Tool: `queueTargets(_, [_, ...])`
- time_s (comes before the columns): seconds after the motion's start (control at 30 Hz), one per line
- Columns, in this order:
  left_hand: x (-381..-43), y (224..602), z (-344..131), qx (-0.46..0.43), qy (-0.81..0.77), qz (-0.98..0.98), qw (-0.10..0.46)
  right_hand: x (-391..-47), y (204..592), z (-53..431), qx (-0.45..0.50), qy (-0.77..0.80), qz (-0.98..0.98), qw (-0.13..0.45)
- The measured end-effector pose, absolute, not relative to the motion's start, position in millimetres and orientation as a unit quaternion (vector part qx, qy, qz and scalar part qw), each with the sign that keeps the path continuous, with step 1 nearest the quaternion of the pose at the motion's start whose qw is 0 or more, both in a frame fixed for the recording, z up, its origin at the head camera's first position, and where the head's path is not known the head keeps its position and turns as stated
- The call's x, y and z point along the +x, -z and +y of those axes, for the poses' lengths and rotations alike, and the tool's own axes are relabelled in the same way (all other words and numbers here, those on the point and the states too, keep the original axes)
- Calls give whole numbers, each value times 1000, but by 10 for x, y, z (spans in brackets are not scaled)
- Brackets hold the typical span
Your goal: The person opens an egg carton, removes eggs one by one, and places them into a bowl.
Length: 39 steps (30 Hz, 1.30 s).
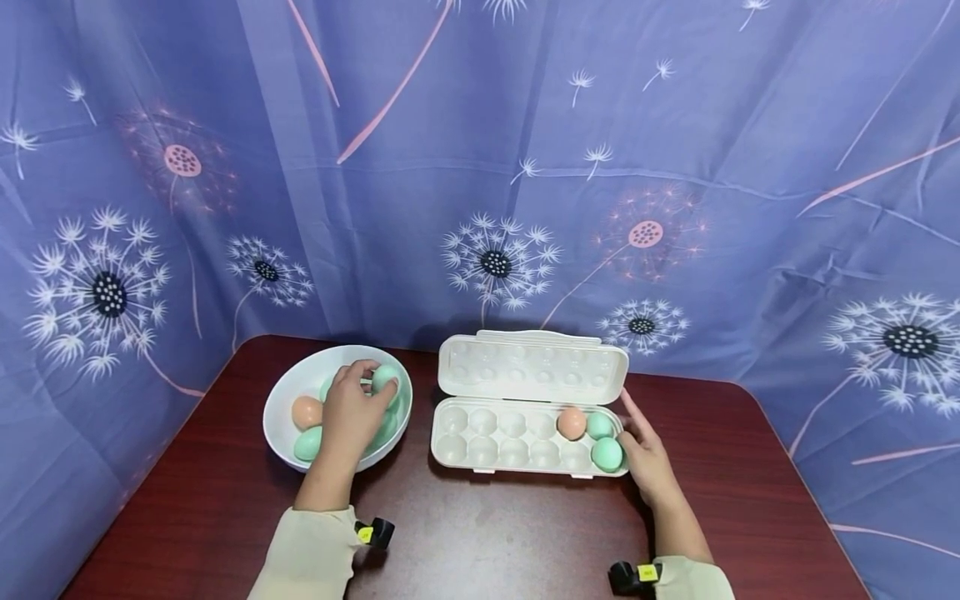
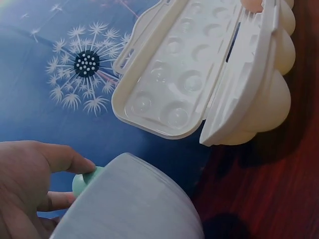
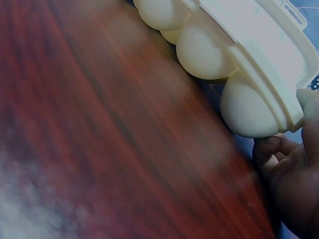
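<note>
Pinching a smooth pale-green egg (image 1: 386, 377) inside a round white bowl (image 1: 278, 417) with half-closed left hand (image 1: 354, 410) — gripping a hinged cream plastic carton (image 1: 483, 423) with partly curled right hand (image 1: 651, 467).

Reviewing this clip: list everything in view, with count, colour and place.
Bowl: 1, white, table's left side
Orange egg in the bowl: 1, orange, bowl's left side
Green eggs in the bowl: several, partly hidden so not countable, green, around the left hand
Held egg: 1, green, left fingertips, over the bowl's right side
Egg carton: 1, cream, right of the bowl, lid up
Carton's orange egg: 1, orange, back row
Carton's green eggs: 2, green, right end
Table: 1, dark red, underneath
Cloth: dandelion-printed, blue-purple, behind
Wrist cameras: 2, black, one per wrist
Sleeves: 2, cream, bottom edge
Left hand: 1, at the bowl
Right hand: 1, at the carton's right end
</note>
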State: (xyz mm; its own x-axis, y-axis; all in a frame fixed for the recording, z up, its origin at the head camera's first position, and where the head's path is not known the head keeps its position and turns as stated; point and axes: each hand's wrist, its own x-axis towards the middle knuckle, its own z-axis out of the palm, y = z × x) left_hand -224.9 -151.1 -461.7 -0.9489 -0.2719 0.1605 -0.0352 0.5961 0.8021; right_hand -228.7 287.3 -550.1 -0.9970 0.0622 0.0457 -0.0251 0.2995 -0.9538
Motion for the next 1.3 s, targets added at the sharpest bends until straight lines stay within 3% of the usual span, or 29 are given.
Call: queueTargets(1.3, [-2238, 4742, -1500, 53, 317, -944, 79, -2303, 5533, 2897, -5, -594, -804, 34])
